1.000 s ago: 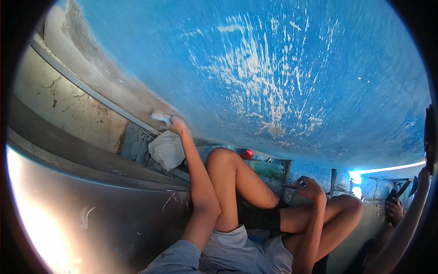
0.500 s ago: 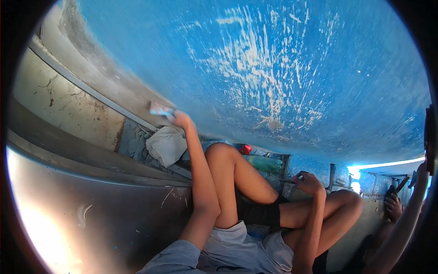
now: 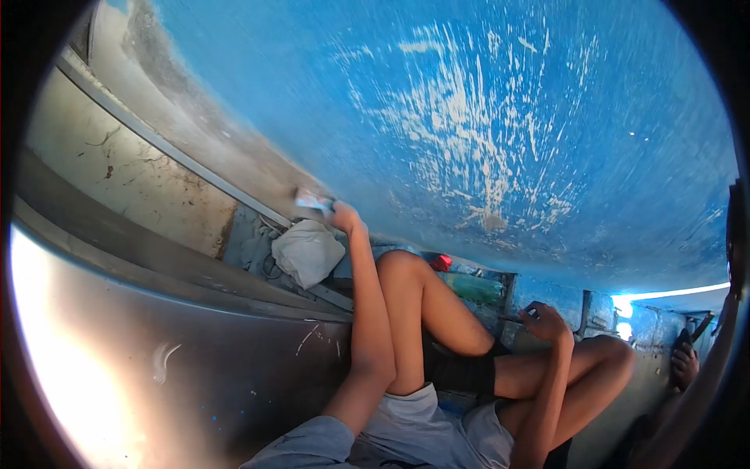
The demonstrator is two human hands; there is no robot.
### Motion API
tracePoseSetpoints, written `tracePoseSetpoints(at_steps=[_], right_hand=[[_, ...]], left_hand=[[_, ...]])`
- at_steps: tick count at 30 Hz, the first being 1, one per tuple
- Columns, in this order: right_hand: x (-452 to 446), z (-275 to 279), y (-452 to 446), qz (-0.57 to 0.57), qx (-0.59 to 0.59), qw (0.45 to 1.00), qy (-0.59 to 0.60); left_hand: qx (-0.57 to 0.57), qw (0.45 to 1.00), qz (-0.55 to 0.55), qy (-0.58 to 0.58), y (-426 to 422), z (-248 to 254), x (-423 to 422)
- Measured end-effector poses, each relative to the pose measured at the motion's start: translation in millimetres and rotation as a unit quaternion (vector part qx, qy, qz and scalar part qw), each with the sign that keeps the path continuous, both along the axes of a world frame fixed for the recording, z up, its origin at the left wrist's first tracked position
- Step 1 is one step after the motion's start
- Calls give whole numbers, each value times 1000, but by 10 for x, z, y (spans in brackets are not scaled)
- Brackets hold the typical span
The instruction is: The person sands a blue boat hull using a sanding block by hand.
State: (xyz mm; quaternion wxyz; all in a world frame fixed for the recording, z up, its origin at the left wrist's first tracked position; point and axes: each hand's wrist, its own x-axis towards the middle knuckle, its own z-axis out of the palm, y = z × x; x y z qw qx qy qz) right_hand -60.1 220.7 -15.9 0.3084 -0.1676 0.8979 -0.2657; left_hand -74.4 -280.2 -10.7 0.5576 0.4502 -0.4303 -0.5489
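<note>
My left hand is closed on the handle end of a flat, pale blue and whitish tool, smeared by motion; its exact kind does not show. The tool is over the grey lower edge of the blue surface, and I cannot tell if they touch. Beneath that hand lies a whitish crumpled bag or cloth. My right hand hangs loosely above my bent leg, its fingers curled with a gap between them and nothing visible inside.
Pale scratches cover the blue surface's middle. A shiny metallic panel is at lower left, below a long ledge. A green bottle and red object lie behind my knee. Another person's arm is at the right edge.
My view has shifted, moving most things right and slightly down in the picture. My left hand still grips the flat tool by the grey edge. The right hand keeps its loose pose.
</note>
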Motion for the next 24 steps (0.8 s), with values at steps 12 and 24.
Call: tracePoseSetpoints(at_steps=[12,24], right_hand=[[16,77,-53,-23,38,998,-45],[23,-46,-23,-4,21,1000,-7]], left_hand=[[-238,971,0,-17,-2,1115,72],[-245,969,-40,0,300,1585,170]])
